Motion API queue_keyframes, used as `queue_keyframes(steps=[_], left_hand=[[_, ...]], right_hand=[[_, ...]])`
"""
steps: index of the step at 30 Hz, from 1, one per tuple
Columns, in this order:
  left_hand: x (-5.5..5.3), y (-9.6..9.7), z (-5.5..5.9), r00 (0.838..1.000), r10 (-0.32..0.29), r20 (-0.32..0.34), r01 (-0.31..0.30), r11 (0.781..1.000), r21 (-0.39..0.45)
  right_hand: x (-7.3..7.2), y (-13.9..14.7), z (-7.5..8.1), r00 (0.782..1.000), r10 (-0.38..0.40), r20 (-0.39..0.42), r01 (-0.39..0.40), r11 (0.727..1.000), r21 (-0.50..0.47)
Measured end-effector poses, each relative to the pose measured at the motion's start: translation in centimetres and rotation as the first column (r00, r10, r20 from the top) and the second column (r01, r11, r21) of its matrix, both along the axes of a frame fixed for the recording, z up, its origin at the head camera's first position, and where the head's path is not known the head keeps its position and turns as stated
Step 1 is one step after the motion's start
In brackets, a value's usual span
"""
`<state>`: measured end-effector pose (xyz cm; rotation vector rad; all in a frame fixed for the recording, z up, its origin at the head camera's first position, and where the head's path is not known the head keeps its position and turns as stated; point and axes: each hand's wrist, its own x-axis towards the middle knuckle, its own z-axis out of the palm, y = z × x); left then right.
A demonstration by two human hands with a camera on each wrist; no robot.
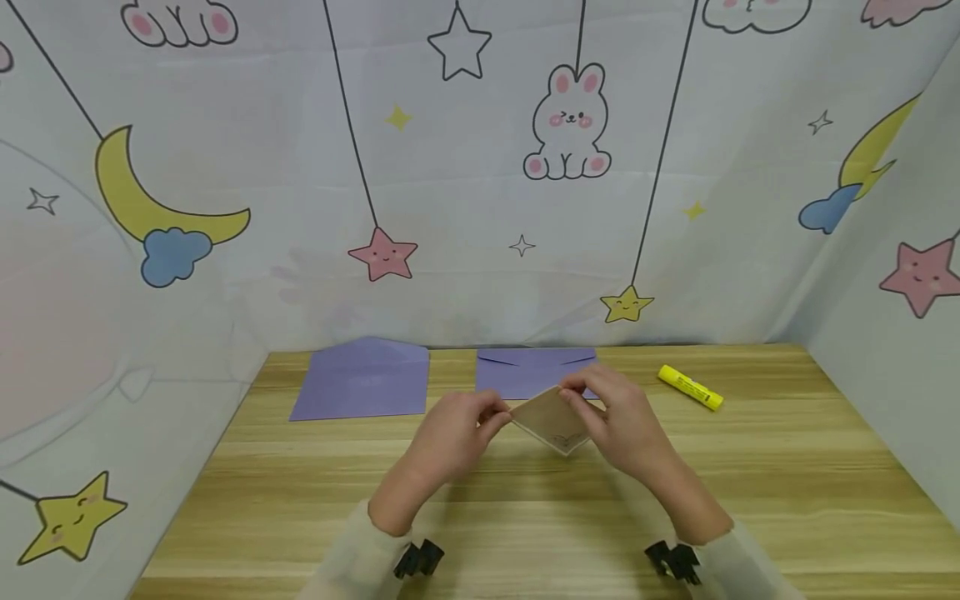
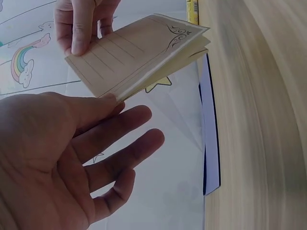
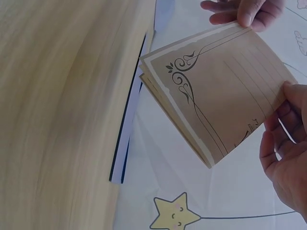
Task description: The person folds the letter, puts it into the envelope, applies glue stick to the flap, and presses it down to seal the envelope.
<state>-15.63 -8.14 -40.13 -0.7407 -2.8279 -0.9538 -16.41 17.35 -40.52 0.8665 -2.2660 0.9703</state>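
Observation:
Both hands hold a folded sheet of tan letter paper (image 1: 543, 412) up over the table. Ruled lines and a dark scroll ornament are printed on the paper (image 3: 216, 91), and its folded layers stand slightly apart along one side. My left hand (image 1: 453, 433) pinches one corner between thumb and index finger; the left wrist view shows its other fingers spread loosely below. At the upper right edge, my right hand (image 1: 618, 417) pinches the same paper with thumb and fingers. Behind the hands lies a purple envelope (image 1: 525, 383), partly covered by the paper and right hand.
Another purple envelope (image 1: 363, 383) lies at the table's back left, its pointed flap against the backdrop. A yellow tube-shaped stick (image 1: 690, 387) rests at the back right. The wooden table (image 1: 300, 517) meets a white printed cloth (image 1: 465, 183) at its back edge.

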Motion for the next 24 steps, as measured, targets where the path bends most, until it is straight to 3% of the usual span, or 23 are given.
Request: queue_keyframes(steps=[7, 17, 24], left_hand=[[-0.1, 0.1, 0.3, 1.0, -0.013, -0.027, 0.013, 1.0, 0.0], [0.2, 1.3, 0.7, 0.995, -0.039, -0.094, 0.05, 0.992, 0.119], [0.4, 1.6, 1.1, 0.986, -0.032, -0.165, 0.063, 0.981, 0.184]], right_hand=[[0.0, -0.2, 0.1, 1.0, 0.015, 0.011, -0.015, 1.0, -0.001], [0.0, -1.8, -0.1, 0.996, 0.086, -0.024, -0.085, 0.995, 0.048], [0.3, -2.4, -0.3, 0.996, 0.078, -0.041, -0.073, 0.993, 0.097]])
